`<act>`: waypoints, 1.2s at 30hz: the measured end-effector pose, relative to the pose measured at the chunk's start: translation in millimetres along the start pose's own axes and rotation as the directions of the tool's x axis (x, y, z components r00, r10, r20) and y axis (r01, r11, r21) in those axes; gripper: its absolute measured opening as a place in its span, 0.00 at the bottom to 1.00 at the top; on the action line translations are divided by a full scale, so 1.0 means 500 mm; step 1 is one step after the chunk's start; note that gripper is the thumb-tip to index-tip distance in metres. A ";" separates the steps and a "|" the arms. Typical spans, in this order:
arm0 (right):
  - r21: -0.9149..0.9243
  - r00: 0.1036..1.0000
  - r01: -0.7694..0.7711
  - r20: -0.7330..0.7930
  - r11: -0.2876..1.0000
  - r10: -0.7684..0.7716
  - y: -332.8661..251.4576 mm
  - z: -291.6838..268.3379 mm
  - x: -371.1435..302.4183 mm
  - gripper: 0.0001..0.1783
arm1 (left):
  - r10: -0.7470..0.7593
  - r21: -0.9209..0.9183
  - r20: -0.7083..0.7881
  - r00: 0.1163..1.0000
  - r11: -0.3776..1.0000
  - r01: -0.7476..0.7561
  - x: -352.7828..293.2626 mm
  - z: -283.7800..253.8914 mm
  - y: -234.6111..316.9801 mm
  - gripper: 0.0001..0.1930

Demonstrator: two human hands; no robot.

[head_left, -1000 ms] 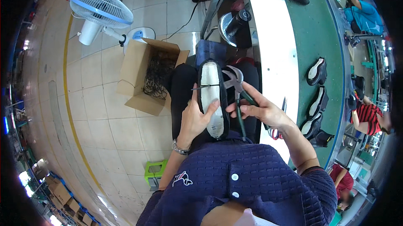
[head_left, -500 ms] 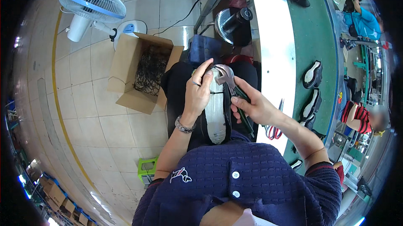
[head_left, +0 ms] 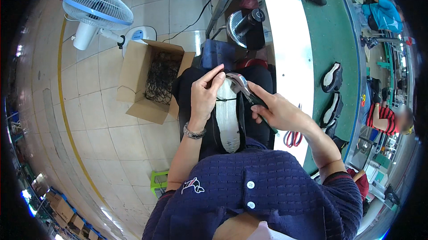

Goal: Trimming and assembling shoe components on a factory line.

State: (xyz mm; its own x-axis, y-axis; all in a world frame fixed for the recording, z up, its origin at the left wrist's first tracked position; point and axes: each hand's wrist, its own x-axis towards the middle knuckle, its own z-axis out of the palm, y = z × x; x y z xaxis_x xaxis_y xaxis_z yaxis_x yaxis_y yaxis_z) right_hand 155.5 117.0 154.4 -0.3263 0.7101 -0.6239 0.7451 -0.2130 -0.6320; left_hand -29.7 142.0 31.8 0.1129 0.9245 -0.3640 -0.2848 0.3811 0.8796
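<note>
On my lap lies a black shoe upper [head_left: 241,126] on a last, its pale underside [head_left: 228,128] facing up and a dark cord crossing it. My left hand [head_left: 204,99] is closed at the far end, thumb and forefinger pinching the upper's dark edge. My right hand [head_left: 280,111] grips the dark green handles of lasting pincers [head_left: 241,85]. Their metal jaws meet the far right rim of the upper, close to my left fingertips. Whether the jaws are clamped on the material is too small to tell.
Right of me runs a white bench edge [head_left: 292,57] with red-handled scissors [head_left: 293,138]. Beyond it, a green belt [head_left: 327,30] carries several black shoe uppers [head_left: 331,77]. Left stand an open carton [head_left: 133,73] of black cords and a fan [head_left: 96,10]. Co-workers are at far right.
The pincers' jaws have shifted slightly left and down at the upper's far end, their handles swinging outward to the right. My left fingers have moved from wrapping the far end to pinching its edge.
</note>
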 end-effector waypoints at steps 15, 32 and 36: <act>-0.427 0.842 0.162 -0.411 0.890 -0.350 -0.027 0.055 0.025 0.40 | 0.089 0.226 0.161 0.983 0.966 -0.124 -0.001 -0.027 -0.009 0.19; 0.057 0.780 0.216 -0.611 0.975 -0.138 0.122 0.091 -0.017 0.37 | 0.053 -0.027 0.305 0.951 0.999 -0.047 -0.060 -0.054 0.018 0.40; 0.026 0.529 -0.194 -0.839 0.981 0.127 0.332 0.115 -0.025 0.36 | 0.299 0.570 0.195 0.934 0.741 -0.356 -0.128 -0.017 -0.012 0.39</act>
State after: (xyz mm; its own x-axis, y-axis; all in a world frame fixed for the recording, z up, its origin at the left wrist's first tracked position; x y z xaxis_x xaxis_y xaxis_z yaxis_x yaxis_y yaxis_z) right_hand 249.8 34.1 31.1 0.4098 0.9118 -0.0250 0.7786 -0.3639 -0.5112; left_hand -43.2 80.6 47.0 0.2061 0.9784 -0.0173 0.2912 -0.0444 0.9556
